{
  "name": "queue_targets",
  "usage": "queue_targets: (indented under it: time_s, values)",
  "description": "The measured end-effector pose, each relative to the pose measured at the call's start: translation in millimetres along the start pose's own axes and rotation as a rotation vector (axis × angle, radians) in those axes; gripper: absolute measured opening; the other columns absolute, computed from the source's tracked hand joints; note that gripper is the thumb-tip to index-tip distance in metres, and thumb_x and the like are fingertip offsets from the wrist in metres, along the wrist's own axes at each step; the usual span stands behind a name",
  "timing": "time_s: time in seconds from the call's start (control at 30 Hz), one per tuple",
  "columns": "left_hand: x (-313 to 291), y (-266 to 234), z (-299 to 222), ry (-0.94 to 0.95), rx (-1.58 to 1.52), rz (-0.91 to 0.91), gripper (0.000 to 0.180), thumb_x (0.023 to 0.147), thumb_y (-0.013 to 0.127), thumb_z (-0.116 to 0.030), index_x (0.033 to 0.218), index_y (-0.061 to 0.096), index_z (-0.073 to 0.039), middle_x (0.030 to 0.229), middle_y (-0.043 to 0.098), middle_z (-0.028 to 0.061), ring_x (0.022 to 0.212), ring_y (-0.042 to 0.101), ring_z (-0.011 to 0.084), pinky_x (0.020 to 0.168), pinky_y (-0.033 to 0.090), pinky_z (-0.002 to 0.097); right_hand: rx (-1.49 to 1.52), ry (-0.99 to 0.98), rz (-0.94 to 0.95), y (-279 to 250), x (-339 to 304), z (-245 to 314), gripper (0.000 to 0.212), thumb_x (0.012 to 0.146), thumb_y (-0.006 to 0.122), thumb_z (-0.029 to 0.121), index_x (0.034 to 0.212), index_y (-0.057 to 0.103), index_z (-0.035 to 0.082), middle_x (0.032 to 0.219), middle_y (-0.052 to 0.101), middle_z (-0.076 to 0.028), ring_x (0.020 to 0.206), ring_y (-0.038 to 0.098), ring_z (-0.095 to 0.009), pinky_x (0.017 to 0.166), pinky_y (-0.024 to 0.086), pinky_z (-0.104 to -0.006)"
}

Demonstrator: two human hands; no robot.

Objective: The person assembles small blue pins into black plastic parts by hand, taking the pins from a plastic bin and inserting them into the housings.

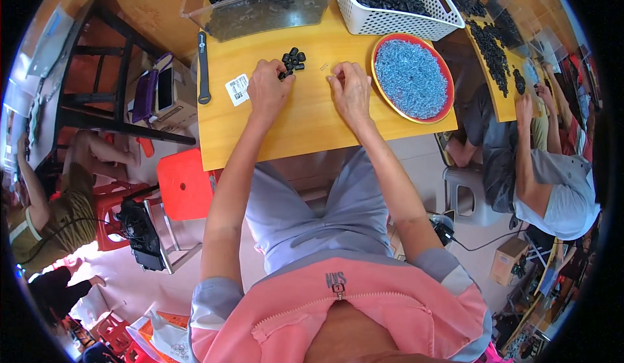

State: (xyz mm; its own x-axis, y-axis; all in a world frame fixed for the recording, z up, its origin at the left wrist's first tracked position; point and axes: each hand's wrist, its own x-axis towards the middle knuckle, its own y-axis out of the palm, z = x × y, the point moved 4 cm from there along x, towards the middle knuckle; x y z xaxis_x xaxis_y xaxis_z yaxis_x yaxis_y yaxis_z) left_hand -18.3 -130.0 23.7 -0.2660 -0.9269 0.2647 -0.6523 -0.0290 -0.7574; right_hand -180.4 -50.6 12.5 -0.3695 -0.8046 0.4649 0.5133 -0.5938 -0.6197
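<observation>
Left hand (268, 90), one: ours, palm down, fingertips touching the near left edge of a cluster of small black pieces (294, 60) on the table (312, 113). We cannot tell whether the fingers are clamped on a piece.

Right hand (351, 93), one: apart from the left, fingers curled, thumb near the fingertips; whether anything sits between them, we cannot tell.

Handling note: we do best to lift one piece by its sides, from the cluster's edge, so its neighbours stay put.

Tiny slivers (324, 66), few: between the cluster and the right hand, easily brushed away, we judge; we should keep the wrist raised there.

White label (238, 90), one: just beside the left hand.

Red bowl (402, 37), one: near the right hand, heaped with blue bits (411, 78); our elbow should stay clear of the rim.

Farther out: black strap (203, 70), clear tub (260, 22), white basket (354, 18).
</observation>
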Motion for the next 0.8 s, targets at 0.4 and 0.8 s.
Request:
queue_targets:
  time_s: [0.4, 0.8]
  values:
    - [-31.1, -2.7, 3.0, -0.137, -0.579, 0.011, 0.017, 0.07, 0.069, -0.003, 0.085, 0.062, 0.0, 0.076, 0.061, 0.0056, 0.067, 0.058, 0.0126, 0.062, 0.046, 0.024, 0.374, 0.184, 0.012, -5.0, -5.9, -10.4, 0.01, 0.068, 0.067, 0.002, 0.075, 0.06, 0.003, 0.067, 0.057, -0.006, 0.059, 0.055, -0.015, 0.058, 0.042, -0.028]
    - [-71.4, 14.1, -5.4, -0.181, -1.086, 0.146, 0.015, 0.073, 0.066, 0.002, 0.087, 0.062, 0.002, 0.078, 0.063, 0.0042, 0.069, 0.058, 0.0081, 0.064, 0.047, 0.0188, 0.879, 0.378, 0.183, -5.3, -34.8, 24.7, 0.008, 0.073, 0.066, 0.0, 0.08, 0.062, -0.001, 0.073, 0.062, -0.003, 0.067, 0.056, -0.007, 0.061, 0.046, -0.0212]
